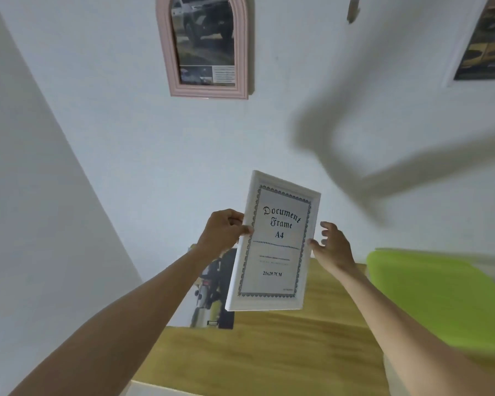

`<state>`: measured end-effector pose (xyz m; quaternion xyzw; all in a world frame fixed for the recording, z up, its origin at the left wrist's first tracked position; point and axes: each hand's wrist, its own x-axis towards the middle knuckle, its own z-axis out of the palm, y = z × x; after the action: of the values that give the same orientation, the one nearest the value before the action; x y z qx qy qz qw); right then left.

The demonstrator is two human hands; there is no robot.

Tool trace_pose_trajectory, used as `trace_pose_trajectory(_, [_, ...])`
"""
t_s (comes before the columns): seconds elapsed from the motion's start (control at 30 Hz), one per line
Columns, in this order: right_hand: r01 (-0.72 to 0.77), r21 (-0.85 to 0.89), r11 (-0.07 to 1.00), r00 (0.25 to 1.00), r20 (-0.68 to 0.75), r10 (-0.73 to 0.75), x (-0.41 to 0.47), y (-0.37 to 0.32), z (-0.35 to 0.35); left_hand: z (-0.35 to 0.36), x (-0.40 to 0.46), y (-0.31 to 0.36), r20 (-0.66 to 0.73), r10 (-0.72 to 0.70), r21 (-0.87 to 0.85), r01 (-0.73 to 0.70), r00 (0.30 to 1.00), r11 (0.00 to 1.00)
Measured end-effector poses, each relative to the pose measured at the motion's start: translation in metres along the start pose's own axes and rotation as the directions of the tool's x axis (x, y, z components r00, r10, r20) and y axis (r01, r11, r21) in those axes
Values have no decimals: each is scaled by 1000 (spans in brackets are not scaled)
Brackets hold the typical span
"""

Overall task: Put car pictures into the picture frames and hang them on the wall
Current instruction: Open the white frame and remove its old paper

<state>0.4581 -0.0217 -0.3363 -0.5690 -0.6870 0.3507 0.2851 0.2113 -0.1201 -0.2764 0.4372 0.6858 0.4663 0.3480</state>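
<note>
Two hands hold a white frame (273,244) upright above a wooden table (269,352).
Left hand (222,231) pinches the frame's left edge; right hand (333,247), fingers spread, touches its right edge. Behind its lower left, a picture (212,292) leans on the wall. Bare wall lies between it and a pink frame (205,47) above. Green bin (440,295) sits right.

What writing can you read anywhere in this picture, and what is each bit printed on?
All on the paper insert of the white frame held in the left hand, with the right hand beside it:
"Document Frame"
"A4"
"21x29.7CM"
Two fine lines under the dotted rule, and a tiny mark in the insert's lower right corner: too small to read.
Caption box in the pink arched frame on the wall: blurred, unreadable.
</note>
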Motion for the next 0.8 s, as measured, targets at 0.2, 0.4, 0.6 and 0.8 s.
trace_pose_trajectory(0.2, [-4,180,984,996,90,-13,-35,-45,25,23,-32,-22,-13,110,176,-106,994,979])
trace_pose_trajectory(0.4, [-73,203,977,997,38,66,-52,-77,34,53,-63,-31,18,277,303,-269,961,914])
trace_pose_trajectory(0.6, [-114,236,965,992,-30,125,-51,-65,21,72,-71,-49,137,365,126,-382,921,916])
trace_pose_trajectory(0.8, [-207,464,861,969,221,114,-57,-32,-3,51,-44,-92,11,246,291,-239,969,926])
